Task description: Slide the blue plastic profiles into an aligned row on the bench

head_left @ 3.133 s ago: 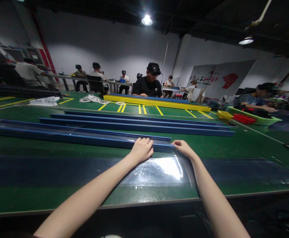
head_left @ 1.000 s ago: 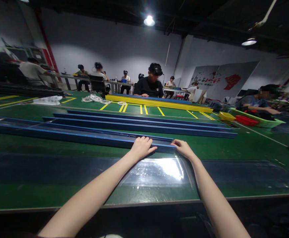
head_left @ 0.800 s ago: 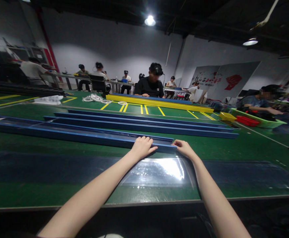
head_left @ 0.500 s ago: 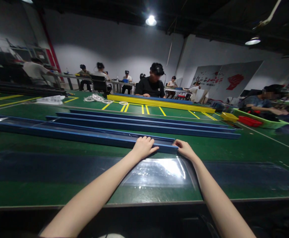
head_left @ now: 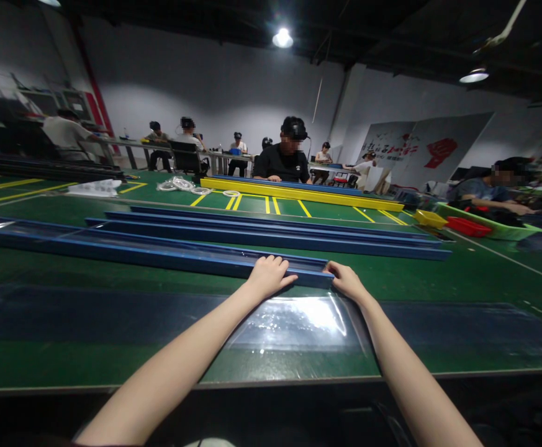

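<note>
A long blue channel rail (head_left: pixel 149 256) lies across the green table (head_left: pixel 461 276) in front of me. Over its near wall, close to the right end, my left hand (head_left: pixel 268 277) rests with the fingers curled. At that right end itself my right hand (head_left: pixel 346 280) grips the rail's corner, fingers closed on it. Between my forearms a strip of glossy clear film (head_left: pixel 293 320) lies flat on the table and catches the lamp's glare.
Two more long blue rails (head_left: pixel 271 236) lie farther back, then a yellow rail (head_left: pixel 298 194). White tape rolls (head_left: pixel 177 184) sit at back left. Yellow, red and green bins (head_left: pixel 466 226) stand at right. Several people sit at the far tables.
Both hands have stayed on the rail's right end. Only the view has drifted slightly; nothing was picked up or let go.
</note>
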Demonstrator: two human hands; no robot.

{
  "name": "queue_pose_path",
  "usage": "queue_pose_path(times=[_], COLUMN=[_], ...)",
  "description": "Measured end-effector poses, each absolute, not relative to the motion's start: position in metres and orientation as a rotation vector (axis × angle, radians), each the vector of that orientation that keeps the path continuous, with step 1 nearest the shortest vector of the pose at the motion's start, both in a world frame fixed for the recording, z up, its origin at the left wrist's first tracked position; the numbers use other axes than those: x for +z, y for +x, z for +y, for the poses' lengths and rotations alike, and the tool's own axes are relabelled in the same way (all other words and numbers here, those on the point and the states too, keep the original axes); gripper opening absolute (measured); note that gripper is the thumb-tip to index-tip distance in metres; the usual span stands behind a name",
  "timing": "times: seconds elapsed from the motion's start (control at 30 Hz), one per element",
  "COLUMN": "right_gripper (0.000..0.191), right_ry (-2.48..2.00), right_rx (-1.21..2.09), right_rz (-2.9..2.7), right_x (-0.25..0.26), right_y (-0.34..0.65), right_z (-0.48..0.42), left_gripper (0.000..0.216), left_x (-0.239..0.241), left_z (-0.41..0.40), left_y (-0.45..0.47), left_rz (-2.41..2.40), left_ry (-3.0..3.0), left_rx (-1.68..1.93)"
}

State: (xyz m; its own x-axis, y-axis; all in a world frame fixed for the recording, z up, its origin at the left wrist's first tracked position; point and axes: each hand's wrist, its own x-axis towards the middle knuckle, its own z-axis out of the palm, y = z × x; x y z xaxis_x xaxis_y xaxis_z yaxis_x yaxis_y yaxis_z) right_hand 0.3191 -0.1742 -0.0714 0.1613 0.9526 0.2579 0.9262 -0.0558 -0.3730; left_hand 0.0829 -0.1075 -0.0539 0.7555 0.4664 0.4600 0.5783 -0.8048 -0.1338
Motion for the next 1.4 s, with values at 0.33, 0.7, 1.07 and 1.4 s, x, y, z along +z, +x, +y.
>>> queue_pose_path(times=[0.33, 0.7, 1.07, 1.4], right_gripper=[0.023, 0.019, 0.019, 0.020], right_ry=[-1.905, -1.900, -1.995, -1.929], right_rx=[0.175, 0.225, 0.081, 0.164], right_rz=[-1.758, -1.690, -1.704, -1.705], right_x=[-0.0692, -0.0740, -0.0740, -0.0733], right_y=[0.3250, 0.3252, 0.3199, 0.3226], right_z=[-0.1747, -0.1722, -0.1722, -0.1727], left_gripper=[0.041, 0.042, 0.038, 0.034], left_x=[-0.0519, -0.0522, -0.0533, -0.0531], left_z=[-0.1082, -0.1082, -0.1090, -0.1063], left_y=[0.0829, 0.0829, 0.0827, 0.0819], left_rz=[-0.827, -0.835, -0.831, -0.742], left_ry=[-2.700, -2.700, -2.734, -2.733], left_rx=[-0.574, -0.569, -0.627, -0.637])
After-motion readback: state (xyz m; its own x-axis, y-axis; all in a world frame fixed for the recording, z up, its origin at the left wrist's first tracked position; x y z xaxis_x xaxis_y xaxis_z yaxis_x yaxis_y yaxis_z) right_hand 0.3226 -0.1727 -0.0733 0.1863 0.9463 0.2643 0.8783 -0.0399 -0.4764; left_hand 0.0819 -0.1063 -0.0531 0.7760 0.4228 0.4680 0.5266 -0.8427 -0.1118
